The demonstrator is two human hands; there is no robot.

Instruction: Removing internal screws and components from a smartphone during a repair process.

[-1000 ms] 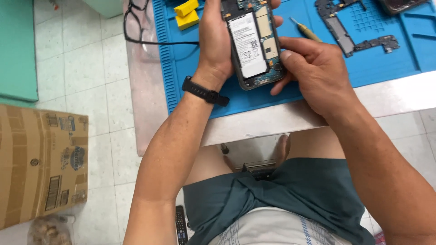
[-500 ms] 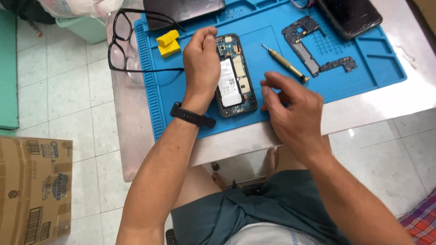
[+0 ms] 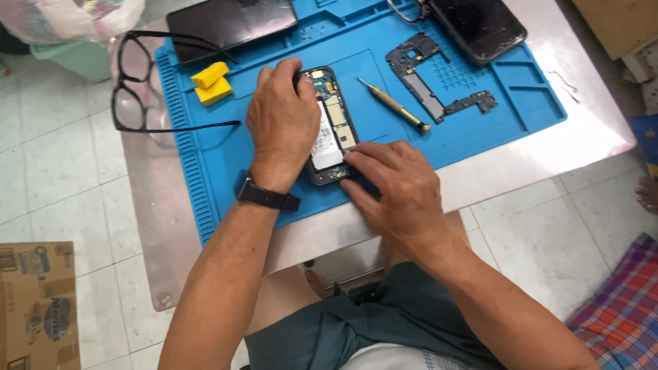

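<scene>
An opened phone, back cover off with its white battery showing, lies on a blue work mat. My left hand covers the phone's left side and holds it down; a black band sits on that wrist. My right hand rests at the phone's lower right corner, with the fingertips touching its bottom edge. A screwdriver with a brass handle lies on the mat just right of the phone, with no hand on it.
A dark phone frame part and a black phone lie at the mat's upper right. Another dark device lies at the upper left, beside yellow blocks and black glasses. A cardboard box stands on the floor.
The view has shifted so the table looks lower and closer. My right hand has moved left, from beside the phone to its lower right corner. My left hand stays on the phone.
</scene>
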